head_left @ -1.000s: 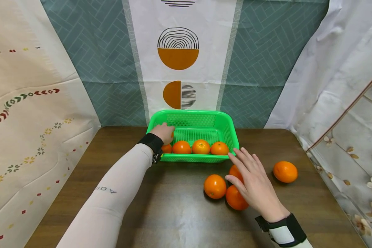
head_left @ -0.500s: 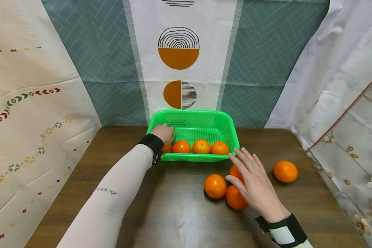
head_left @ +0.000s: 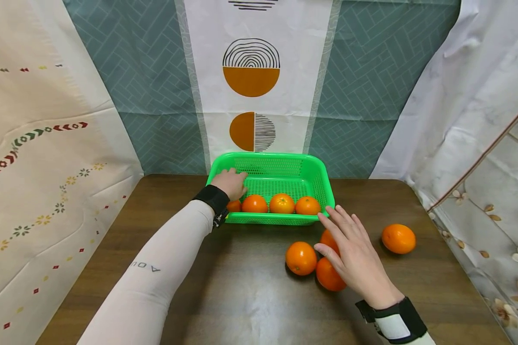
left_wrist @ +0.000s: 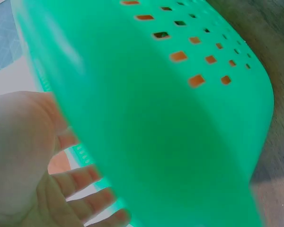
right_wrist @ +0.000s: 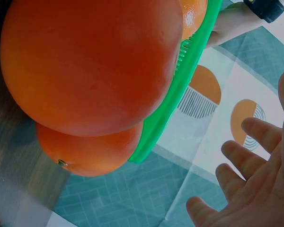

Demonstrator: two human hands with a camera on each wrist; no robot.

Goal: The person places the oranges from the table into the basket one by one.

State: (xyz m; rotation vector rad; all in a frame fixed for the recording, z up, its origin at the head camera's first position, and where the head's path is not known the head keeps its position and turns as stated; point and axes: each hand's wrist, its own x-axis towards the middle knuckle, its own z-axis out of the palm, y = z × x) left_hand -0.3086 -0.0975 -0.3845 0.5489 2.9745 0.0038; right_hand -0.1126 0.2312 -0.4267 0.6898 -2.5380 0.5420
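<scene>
My left hand (head_left: 230,184) reaches over the left end of a green plastic basket (head_left: 267,219), palm down. In the left wrist view its fingers (left_wrist: 80,179) are spread and loosely bent behind the basket's wall (left_wrist: 146,113), with a patch of orange fruit (left_wrist: 60,162) showing past them. Along the basket's near side sits a row of several oranges (head_left: 282,203); the leftmost is partly covered by the left wrist. My right hand (head_left: 356,254) hovers with straight fingers over two oranges, one nearer (head_left: 329,275) and one farther (head_left: 329,239), both partly hidden. It grips nothing.
Beside the right hand's thumb, another orange (head_left: 300,258) lies on the brown wooden table (head_left: 241,287). A lone orange (head_left: 398,238) stands farther right. Behind the basket hangs a patterned cloth (head_left: 250,124), with more cloth at both sides.
My left hand has shifted slightly up and its fingers have loosened; the bit of orange seen at its fingertips earlier is now out of sight. The right hand stays in place.
</scene>
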